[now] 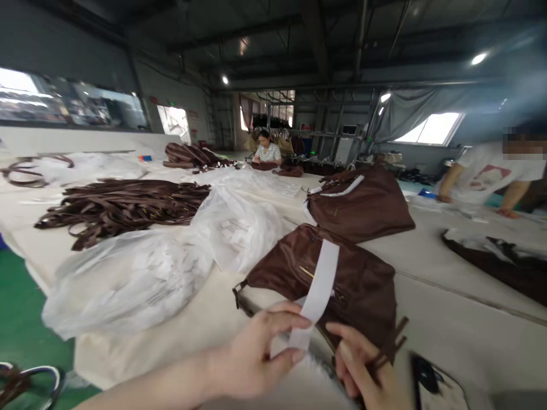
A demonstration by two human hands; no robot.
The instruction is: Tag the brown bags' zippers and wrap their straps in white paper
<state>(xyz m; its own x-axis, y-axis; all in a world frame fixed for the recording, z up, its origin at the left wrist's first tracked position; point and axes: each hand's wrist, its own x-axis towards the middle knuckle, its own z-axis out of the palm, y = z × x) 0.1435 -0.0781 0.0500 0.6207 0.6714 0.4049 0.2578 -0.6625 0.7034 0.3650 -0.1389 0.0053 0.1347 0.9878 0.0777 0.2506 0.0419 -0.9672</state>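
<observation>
My left hand (256,347) pinches the lower end of a white strip (325,273) between thumb and fingers. The strip stands up in front of a dark brown bag (367,285) with a gold-coloured zip, which lies on the table. My right hand (363,364) is just right of the strip, its index finger stretched toward it and the other fingers curled. Thin brown strips (391,344) pass through those curled fingers and stick out to the right. Whitish material below the hands is blurred.
Beyond lies a second brown bag (363,205). Clear plastic bags (132,279) and a pile of brown straps (128,205) cover the left side. A phone (436,387) is at lower right. Co-workers sit at the far end (268,151) and stand at right (487,171).
</observation>
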